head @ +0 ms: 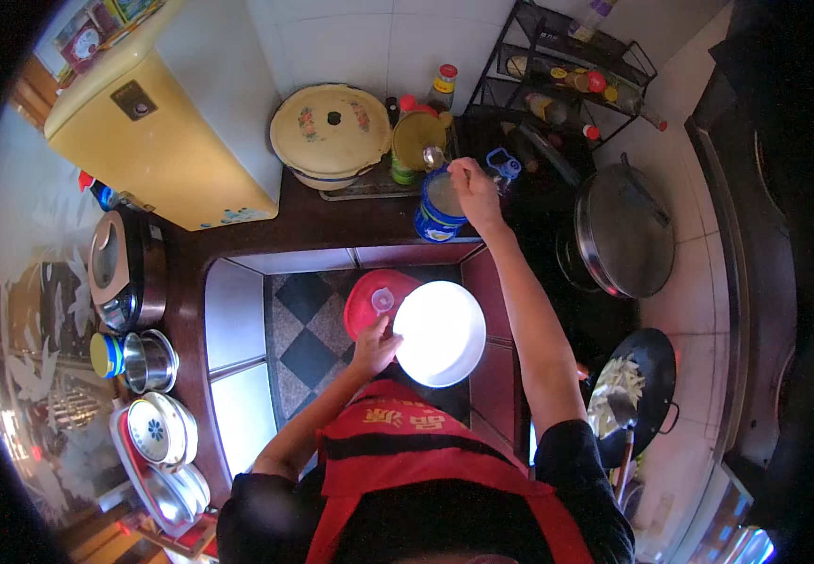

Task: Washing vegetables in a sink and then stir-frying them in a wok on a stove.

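My left hand (377, 347) grips the near left rim of a white bowl (439, 334), whose inside is washed out by glare. Behind that hand, a red lid (363, 303) with a small clear cap-like piece (382, 300) shows; whether the hand holds it too I cannot tell. My right hand (474, 189) is closed on the handle of a small metal spoon (434, 156). The spoon's head is just above the far rim of an open blue tub (439, 224), which stands at the counter edge with pale contents inside.
A cream enamel pot (333, 134) with its lid on stands on the counter, near jars and bottles. Right lie a lidded pan (625, 229) and a wok (661, 395) with sliced pale food and a spatula. A rice cooker (121, 271), bowls (160, 430) and a yellow refrigerator (160, 141) are left.
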Demonstrator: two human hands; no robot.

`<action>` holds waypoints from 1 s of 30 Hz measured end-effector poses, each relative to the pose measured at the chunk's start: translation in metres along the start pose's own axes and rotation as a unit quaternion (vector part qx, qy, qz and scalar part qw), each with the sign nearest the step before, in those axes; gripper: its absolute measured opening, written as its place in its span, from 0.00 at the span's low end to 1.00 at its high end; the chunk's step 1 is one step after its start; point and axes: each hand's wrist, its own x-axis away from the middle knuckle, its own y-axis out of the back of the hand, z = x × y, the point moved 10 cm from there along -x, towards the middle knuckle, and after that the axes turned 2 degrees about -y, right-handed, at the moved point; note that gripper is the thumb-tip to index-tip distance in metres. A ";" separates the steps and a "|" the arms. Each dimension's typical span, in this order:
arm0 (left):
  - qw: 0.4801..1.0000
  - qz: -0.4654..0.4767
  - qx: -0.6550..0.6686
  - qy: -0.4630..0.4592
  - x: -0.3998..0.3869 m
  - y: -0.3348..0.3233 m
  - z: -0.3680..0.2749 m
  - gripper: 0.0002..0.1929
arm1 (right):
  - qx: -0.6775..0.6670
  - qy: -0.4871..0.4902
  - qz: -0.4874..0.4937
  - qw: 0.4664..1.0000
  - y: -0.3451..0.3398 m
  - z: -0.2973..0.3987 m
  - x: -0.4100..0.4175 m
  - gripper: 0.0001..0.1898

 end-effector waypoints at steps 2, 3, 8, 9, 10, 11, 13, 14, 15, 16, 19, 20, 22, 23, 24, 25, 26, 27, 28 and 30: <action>0.999 0.011 0.040 -0.001 -0.001 -0.007 -0.006 0.09 | -0.015 -0.084 0.044 0.995 0.000 -0.024 0.003 0.08; 0.997 0.018 0.080 0.000 -0.001 -0.010 -0.012 0.09 | -0.016 -0.084 0.045 0.995 0.001 -0.020 0.004 0.08; 0.990 -0.005 0.139 0.036 0.006 -0.014 0.018 0.09 | -0.127 -0.158 0.002 0.979 0.014 -0.020 0.024 0.10; 0.990 -0.010 0.138 0.029 0.004 -0.014 0.013 0.09 | -0.125 -0.160 -0.002 0.979 0.016 -0.026 0.030 0.10; 0.990 -0.006 0.138 0.029 0.003 -0.014 0.009 0.09 | -0.085 -0.176 -0.024 0.980 0.020 -0.033 0.037 0.10; 0.989 0.001 0.138 0.048 0.004 -0.015 0.009 0.09 | -0.045 -0.192 -0.046 0.979 0.025 -0.040 0.044 0.10; 0.988 0.010 0.136 0.066 0.004 -0.014 0.012 0.10 | 0.033 -0.183 -0.038 0.982 0.019 -0.046 0.044 0.09; 0.992 0.026 0.106 0.063 0.002 -0.016 0.021 0.13 | 0.110 -0.172 -0.026 0.979 0.016 -0.048 0.044 0.09; 0.994 0.039 0.077 0.061 0.002 -0.015 0.020 0.16 | 0.109 -0.173 -0.024 0.979 0.013 -0.046 0.043 0.09; 0.994 0.038 0.078 0.063 0.003 -0.015 0.019 0.16 | 0.145 -0.162 -0.015 0.976 0.008 -0.042 0.042 0.09; 0.992 -0.003 0.117 0.052 0.007 -0.006 0.006 0.08 | 0.190 -0.145 0.007 0.971 -0.002 -0.039 0.039 0.09; 0.991 -0.002 0.125 0.050 0.008 -0.004 0.003 0.08 | 0.198 -0.139 0.017 0.970 -0.007 -0.040 0.038 0.09; 0.990 -0.006 0.135 0.049 0.012 -0.002 0.003 0.08 | 0.209 -0.138 0.028 0.968 -0.015 -0.042 0.035 0.09; 0.991 -0.002 0.126 0.044 0.013 -0.001 0.003 0.08 | 0.220 -0.138 0.035 0.965 -0.019 -0.043 0.035 0.10; 0.992 0.005 0.117 0.037 0.014 -0.002 0.002 0.08 | 0.221 -0.136 0.037 0.965 -0.021 -0.047 0.035 0.10; 0.992 0.003 0.118 0.037 0.014 -0.003 0.005 0.08 | 0.220 -0.141 0.021 0.965 -0.020 -0.051 0.035 0.10; 0.992 0.003 0.112 0.049 0.016 -0.005 0.013 0.08 | 0.219 -0.147 0.005 0.965 -0.019 -0.056 0.035 0.11; 0.992 -0.001 0.106 0.063 0.018 -0.005 0.022 0.08 | 0.218 -0.144 0.008 0.965 -0.022 -0.053 0.034 0.11; 0.992 -0.005 0.108 0.063 0.019 -0.006 0.029 0.08 | 0.082 -0.229 -0.020 0.970 -0.020 -0.066 0.040 0.10; 0.995 -0.028 0.084 0.036 0.020 -0.004 0.037 0.10 | -0.054 -0.309 -0.048 0.948 -0.020 -0.078 0.047 0.09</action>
